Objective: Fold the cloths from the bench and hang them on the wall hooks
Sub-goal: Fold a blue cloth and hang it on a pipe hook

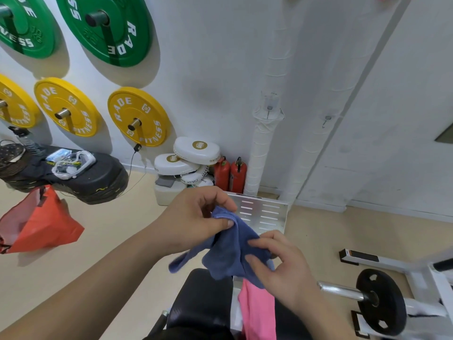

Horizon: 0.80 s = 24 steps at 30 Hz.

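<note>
A blue cloth (228,253) hangs bunched in the air between both hands, above the black padded bench (201,298). My left hand (193,217) pinches its upper edge between thumb and fingers. My right hand (282,263) holds the cloth's lower right part with curled fingers. A pink cloth (257,312) lies draped on the bench below my right hand. Two small wall hooks sit on the white wall: one clear hook (269,107) on the taped pipe and another hook (327,120) to its right.
Green and yellow weight plates (137,116) hang on the wall at left. A red bag (41,224) dangles below a stack of black plates. White boxing pads (196,150), two red extinguishers (230,176) and a metal footplate (262,213) stand ahead. A loaded barbell sleeve (377,298) is at right.
</note>
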Each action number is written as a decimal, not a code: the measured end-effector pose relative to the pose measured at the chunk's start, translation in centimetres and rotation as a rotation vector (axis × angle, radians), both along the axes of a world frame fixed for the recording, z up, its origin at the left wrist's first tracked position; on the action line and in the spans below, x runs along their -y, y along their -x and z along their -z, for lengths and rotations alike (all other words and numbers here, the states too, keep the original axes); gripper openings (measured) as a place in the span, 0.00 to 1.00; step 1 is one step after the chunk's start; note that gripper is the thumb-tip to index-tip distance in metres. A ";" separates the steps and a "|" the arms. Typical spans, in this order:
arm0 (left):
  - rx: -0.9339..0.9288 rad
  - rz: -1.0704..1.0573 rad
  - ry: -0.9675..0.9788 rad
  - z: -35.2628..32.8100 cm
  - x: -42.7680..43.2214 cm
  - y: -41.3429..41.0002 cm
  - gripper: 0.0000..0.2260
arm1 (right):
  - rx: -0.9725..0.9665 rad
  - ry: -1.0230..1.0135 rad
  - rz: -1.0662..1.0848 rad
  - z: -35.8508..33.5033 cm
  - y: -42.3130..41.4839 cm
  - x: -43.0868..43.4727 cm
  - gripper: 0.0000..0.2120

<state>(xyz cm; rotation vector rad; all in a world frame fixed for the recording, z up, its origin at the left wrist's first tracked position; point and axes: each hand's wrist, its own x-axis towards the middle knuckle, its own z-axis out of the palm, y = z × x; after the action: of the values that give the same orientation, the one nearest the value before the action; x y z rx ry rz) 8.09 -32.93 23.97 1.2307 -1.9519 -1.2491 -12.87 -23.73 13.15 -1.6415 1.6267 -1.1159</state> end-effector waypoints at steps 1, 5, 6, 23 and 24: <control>-0.015 0.004 -0.004 -0.1 0.0 0.1 0.09 | -0.009 -0.032 0.012 0.3 -0.3 0.0 0.10; -0.015 0.020 0.027 -0.2 0.1 0.7 0.10 | -0.042 -0.112 0.040 1.1 -1.3 0.4 0.11; -0.016 0.007 0.034 -0.2 0.2 0.8 0.10 | -0.058 -0.116 0.043 1.4 -1.6 0.5 0.11; -0.098 -0.097 -0.040 1.2 -0.2 0.4 0.08 | 0.103 0.079 0.252 -0.1 -4.6 1.4 0.08; -0.083 -0.089 -0.034 1.3 -0.3 0.4 0.07 | 0.101 0.090 0.249 -0.6 -4.7 1.6 0.08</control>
<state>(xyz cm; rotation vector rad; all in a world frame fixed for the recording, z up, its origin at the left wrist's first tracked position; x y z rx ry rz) 7.73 -32.64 22.71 1.2484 -1.8042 -1.2718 -8.19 -25.33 13.72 -1.4380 1.7724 -1.3907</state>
